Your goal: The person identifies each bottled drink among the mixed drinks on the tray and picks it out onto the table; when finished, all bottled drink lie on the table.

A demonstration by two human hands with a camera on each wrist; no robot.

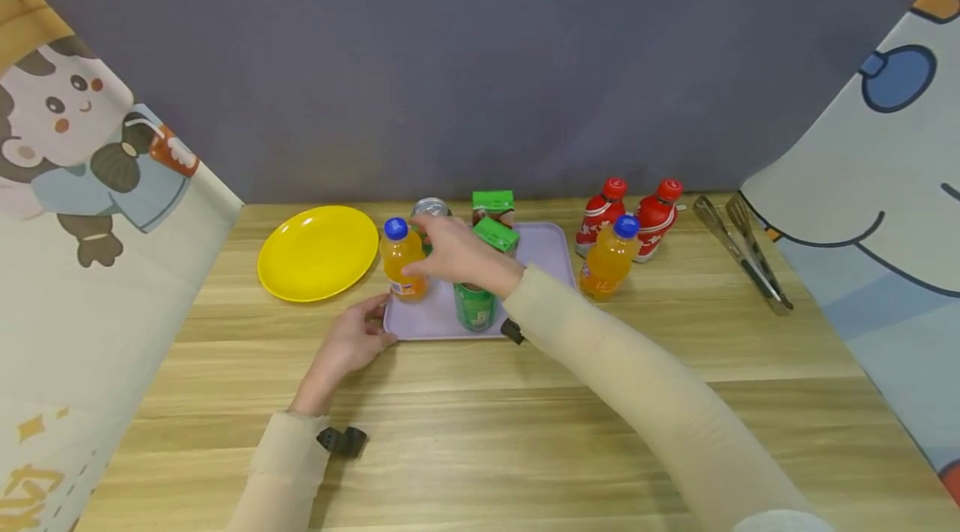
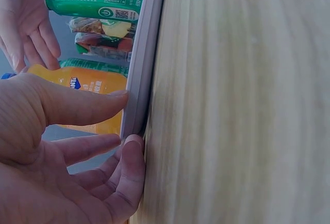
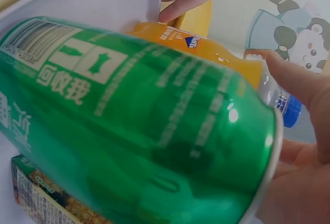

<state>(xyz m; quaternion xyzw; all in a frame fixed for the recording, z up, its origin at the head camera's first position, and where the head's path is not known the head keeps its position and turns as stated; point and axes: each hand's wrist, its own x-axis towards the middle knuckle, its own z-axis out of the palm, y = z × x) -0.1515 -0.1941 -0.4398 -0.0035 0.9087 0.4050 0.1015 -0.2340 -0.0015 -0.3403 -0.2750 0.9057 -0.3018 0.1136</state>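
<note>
A lilac tray (image 1: 543, 253) carries an orange soda bottle (image 1: 405, 261) with a blue cap, two green cans and two small cartons with green tops. My left hand (image 1: 356, 336) holds the tray's near left corner, thumb at the rim and fingers curled against the edge. Above the tray, my right hand (image 1: 457, 253) has its thumb beside the orange bottle and its fingers extended near the rear can (image 1: 431, 205), which it partly hides. The front green can (image 3: 139, 115) stands under the right wrist. Behind it are the cartons (image 1: 492, 203).
Left of the tray lies a yellow plate (image 1: 318, 253). Two red-capped bottles (image 1: 656, 219) and another orange bottle (image 1: 609, 258) stand just right of the tray. Metal tongs (image 1: 738, 253) lie farther right. A grey backdrop (image 1: 480, 65) rises behind the wooden table (image 1: 465, 440).
</note>
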